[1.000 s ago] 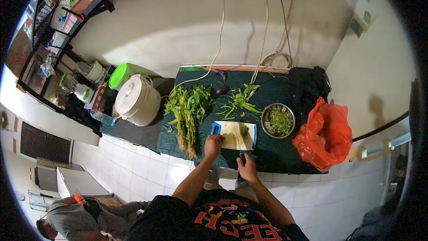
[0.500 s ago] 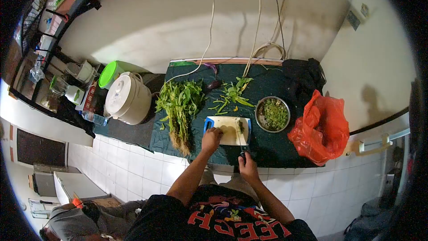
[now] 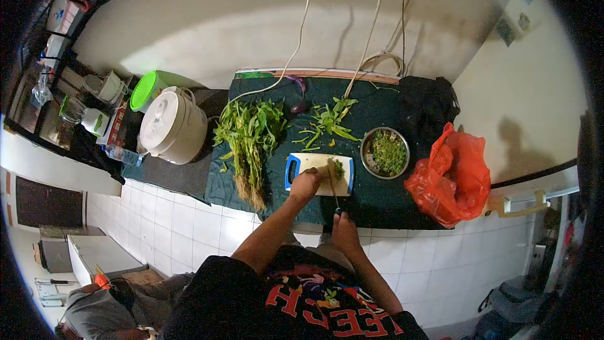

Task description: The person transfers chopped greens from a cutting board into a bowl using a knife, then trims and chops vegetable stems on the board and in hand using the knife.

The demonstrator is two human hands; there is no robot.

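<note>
My right hand grips the dark handle of a knife, whose blade lies across the white and blue cutting board. Chopped greens sit beside the blade on the board's right half. My left hand is over the board's lower left part, just left of the blade, its fingers curled. What they hold, if anything, is hidden. To the right of the board stands a metal bowl containing chopped greens. Loose leaves and stems lie behind the board.
A large bunch of rooted greens lies left of the board. Two purple eggplants are at the back. A red plastic bag stands at right. A white rice cooker is farther left. Another person is at lower left.
The camera view has shifted slightly. My left hand has come closer to the blade, and the knife has tilted, its tip now pointing more to the left. The chopped greens now lie right of the blade.
</note>
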